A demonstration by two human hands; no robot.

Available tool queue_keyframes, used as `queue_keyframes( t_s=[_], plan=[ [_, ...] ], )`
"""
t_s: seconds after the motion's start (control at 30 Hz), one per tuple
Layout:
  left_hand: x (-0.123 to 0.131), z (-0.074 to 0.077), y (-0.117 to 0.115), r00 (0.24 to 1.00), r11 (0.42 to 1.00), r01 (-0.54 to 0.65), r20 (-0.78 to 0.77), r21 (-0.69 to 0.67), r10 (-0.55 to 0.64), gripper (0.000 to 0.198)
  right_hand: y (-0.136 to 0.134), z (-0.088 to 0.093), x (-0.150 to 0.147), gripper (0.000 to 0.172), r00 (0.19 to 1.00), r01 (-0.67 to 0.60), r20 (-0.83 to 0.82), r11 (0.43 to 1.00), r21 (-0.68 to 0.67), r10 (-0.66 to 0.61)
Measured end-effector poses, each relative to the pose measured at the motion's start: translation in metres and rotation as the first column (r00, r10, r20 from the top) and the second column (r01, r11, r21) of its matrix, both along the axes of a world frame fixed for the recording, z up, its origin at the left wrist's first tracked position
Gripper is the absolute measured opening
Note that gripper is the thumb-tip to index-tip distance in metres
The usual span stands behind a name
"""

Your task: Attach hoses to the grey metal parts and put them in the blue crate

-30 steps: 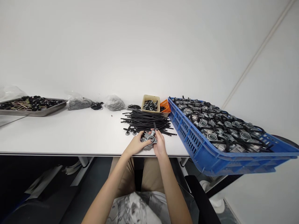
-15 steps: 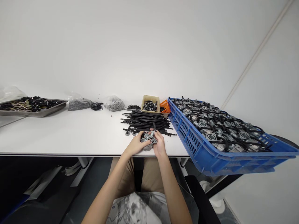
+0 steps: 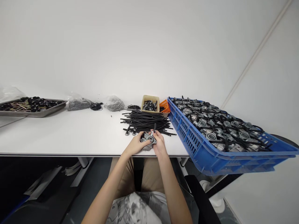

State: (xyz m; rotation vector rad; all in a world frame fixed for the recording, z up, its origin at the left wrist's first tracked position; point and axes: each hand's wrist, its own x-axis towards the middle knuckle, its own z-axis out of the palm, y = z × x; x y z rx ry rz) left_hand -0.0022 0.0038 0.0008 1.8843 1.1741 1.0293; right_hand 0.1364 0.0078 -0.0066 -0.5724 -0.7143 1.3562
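Both of my hands hold one small grey metal carburettor-like part (image 3: 147,138) just above the white table's (image 3: 70,133) front edge. My left hand (image 3: 136,144) grips it from the left with the fingers curled round it. My right hand (image 3: 159,143) closes on its right side, and a short black tube (image 3: 154,127) sticks up from the part by the right fingertips. Right behind the part lies a pile of black rubber tubes (image 3: 146,121).
A blue crate (image 3: 198,146) full of similar grey parts with black tubes juts past the table's right end. Behind the tubes stand a beige bin (image 3: 150,104) and an orange basket (image 3: 165,106). Bags of small parts (image 3: 79,103) and a metal tray (image 3: 32,107) sit far left.
Hardly anything has moved. My hands have shifted very slightly on the grey part, which stays at the same spot.
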Motion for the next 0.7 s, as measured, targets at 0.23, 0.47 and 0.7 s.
queue_keyframes(
  t_s=[0.23,0.47,0.7],
  plan=[
    [-0.0009,-0.0028,0.0019,1.0,1.0,0.018,-0.003,-0.002,-0.018,0.06,0.0014,-0.0017,0.0016,0.024,0.999,-0.023,-0.036,1.0,-0.011,0.022],
    [0.0,0.0,-0.0003,1.0,1.0,0.016,0.01,0.002,-0.016,0.056,0.0009,-0.001,0.0039,0.019,0.997,-0.059,-0.056,0.998,-0.032,0.057],
    [0.0004,0.0014,-0.0013,1.0,1.0,0.023,-0.004,-0.009,-0.023,0.055,-0.0005,0.0002,0.0044,0.014,0.999,-0.039,-0.04,0.997,-0.071,0.036]
  ],
)
